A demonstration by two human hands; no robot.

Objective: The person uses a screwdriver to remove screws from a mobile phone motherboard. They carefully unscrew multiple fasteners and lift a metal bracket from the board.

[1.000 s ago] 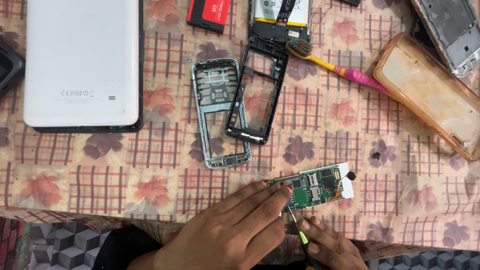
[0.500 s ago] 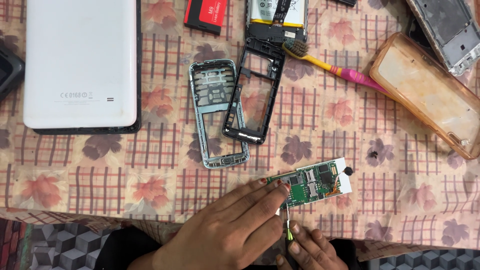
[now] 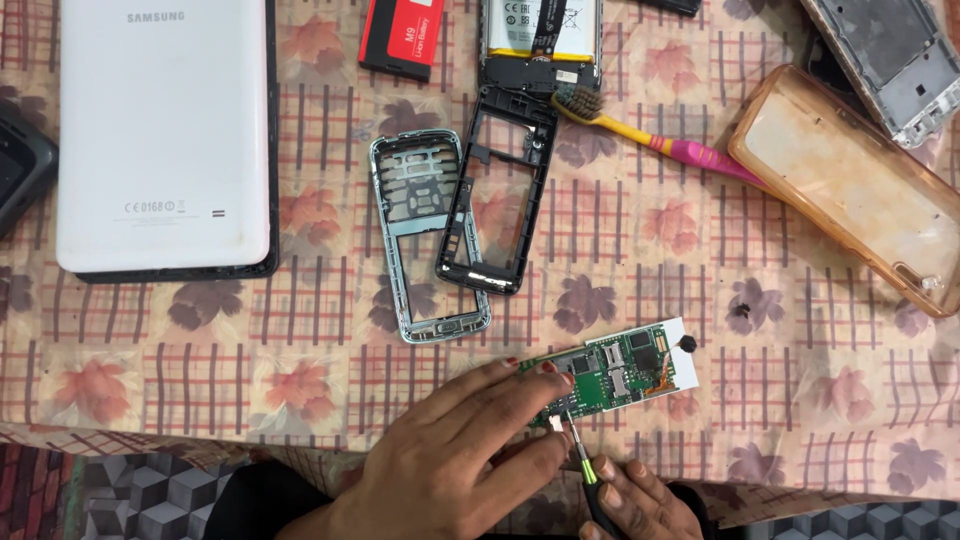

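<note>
A small green phone circuit board (image 3: 620, 372) lies on the patterned tablecloth near the front edge. My left hand (image 3: 470, 460) presses its fingertips on the board's left end. My right hand (image 3: 635, 505), low at the frame's bottom, grips a thin screwdriver (image 3: 585, 468) with a green and black handle; its tip touches the board's lower left edge. Beyond the board lie a silver keypad frame (image 3: 420, 235) and a black phone frame (image 3: 497, 190), side by side.
A white tablet (image 3: 165, 135) lies face down at the far left. A red battery (image 3: 402, 35), an open phone back (image 3: 540, 35), a yellow-pink toothbrush (image 3: 655, 140), an amber phone cover (image 3: 850, 185) and a grey phone chassis (image 3: 890, 60) lie along the far side.
My right hand has slid lower and slightly right with the screwdriver. The left hand stays on the board, which has barely moved.
</note>
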